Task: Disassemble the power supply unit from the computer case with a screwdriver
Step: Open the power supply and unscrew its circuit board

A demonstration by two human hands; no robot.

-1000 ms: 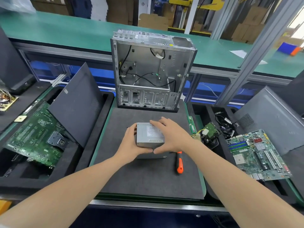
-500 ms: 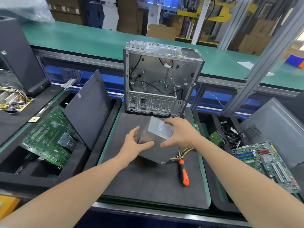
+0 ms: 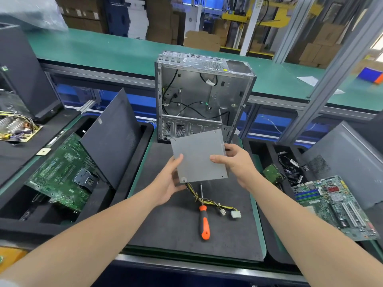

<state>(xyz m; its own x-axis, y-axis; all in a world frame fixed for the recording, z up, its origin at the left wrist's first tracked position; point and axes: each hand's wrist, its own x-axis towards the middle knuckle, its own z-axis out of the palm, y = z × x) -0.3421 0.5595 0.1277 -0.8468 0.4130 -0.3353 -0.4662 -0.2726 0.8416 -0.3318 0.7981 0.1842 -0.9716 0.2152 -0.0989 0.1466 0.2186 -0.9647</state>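
I hold the grey metal power supply unit (image 3: 198, 156) above the dark foam mat (image 3: 170, 224), its flat plain face tilted toward me. My left hand (image 3: 169, 178) grips its lower left corner and my right hand (image 3: 236, 162) grips its right side. A bundle of yellow and black cables (image 3: 207, 200) with white plugs hangs from its underside onto the mat. The screwdriver (image 3: 204, 221) with an orange and black handle lies on the mat below the unit. The open silver computer case (image 3: 204, 96) stands upright behind, with a few loose black wires inside.
A green motherboard (image 3: 60, 172) and a leaning black side panel (image 3: 113, 137) fill the left tray. Another motherboard (image 3: 335, 206), a grey panel (image 3: 344, 160) and loose cables (image 3: 290, 168) lie in the right tray. A black tower (image 3: 22, 77) and a bare circuit board (image 3: 16, 127) stand far left.
Both hands lifted the power supply unit off the mat and turned it, so its flat face now points at me. Its cables now trail down onto the mat over the screwdriver.
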